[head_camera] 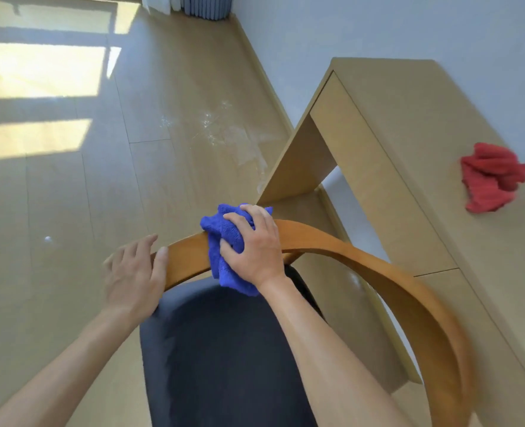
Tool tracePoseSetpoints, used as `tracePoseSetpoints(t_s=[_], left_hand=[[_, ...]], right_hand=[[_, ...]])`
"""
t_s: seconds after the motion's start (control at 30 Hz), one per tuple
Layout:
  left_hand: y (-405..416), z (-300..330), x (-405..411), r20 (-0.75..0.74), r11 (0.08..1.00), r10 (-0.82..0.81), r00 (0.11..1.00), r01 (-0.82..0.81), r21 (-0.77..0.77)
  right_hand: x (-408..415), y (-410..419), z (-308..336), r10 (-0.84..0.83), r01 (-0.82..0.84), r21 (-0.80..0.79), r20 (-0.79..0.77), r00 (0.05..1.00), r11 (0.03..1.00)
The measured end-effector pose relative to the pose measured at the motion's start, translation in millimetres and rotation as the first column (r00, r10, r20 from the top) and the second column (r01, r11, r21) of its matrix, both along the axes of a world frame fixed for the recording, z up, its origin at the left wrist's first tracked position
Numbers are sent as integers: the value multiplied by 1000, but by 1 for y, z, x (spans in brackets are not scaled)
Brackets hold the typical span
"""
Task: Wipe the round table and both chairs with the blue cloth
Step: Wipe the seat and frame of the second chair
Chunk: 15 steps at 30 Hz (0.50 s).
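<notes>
The right hand holds the blue cloth bunched on the curved wooden backrest of the chair. The cloth is draped over the top edge of the backrest, with one part hanging down on the near side toward the dark seat and another part showing past the far side. The fingers of this hand are curled over the cloth and lie close together on its far part, while the thumb presses into the cloth on the left side, so the cloth sits under the palm and between thumb and fingers.

The left hand is on the left end of the same backrest, just beside the cloth but apart from it. Its thumb lies on the near face of the wood and the fingers reach over the top; they look slightly spread, but this hand is blurred, so how tightly they hold is hard to tell.

To the right stands a light wooden desk against the wall, and a red cloth lies crumpled on its top, well apart from the chair. The floor is of pale wood, with sunlight patches at the left.
</notes>
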<state>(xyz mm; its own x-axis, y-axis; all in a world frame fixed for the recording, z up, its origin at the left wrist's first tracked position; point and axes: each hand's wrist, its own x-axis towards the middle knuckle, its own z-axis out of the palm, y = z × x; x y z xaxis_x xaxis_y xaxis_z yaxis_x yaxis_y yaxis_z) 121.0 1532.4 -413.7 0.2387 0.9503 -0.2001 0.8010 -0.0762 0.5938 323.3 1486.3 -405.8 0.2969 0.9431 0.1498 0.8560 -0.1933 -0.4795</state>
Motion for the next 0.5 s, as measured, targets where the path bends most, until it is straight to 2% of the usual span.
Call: tracePoseSetpoints(t_s=[0.13,0.23,0.3,0.4,0.5], left_hand=[[-10,6,32,-172,952,-241,955,267,152],[-16,4,60,-236,915,-316,919,361,181],[-21,-5,74,-329,881,-343,880,423,214],[-19,-23,76,-398,871,-302,866,420,252],[-9,-44,71,-402,891,-308,862,410,197]], right_hand=[[76,-22,8,-229,226,-117,-14,973,967],[135,-54,18,-407,387,-289,-9,914,876],[167,-81,26,-461,430,-414,26,887,803],[192,-105,35,-473,433,-494,49,880,754],[200,-115,39,-499,457,-492,51,865,741]])
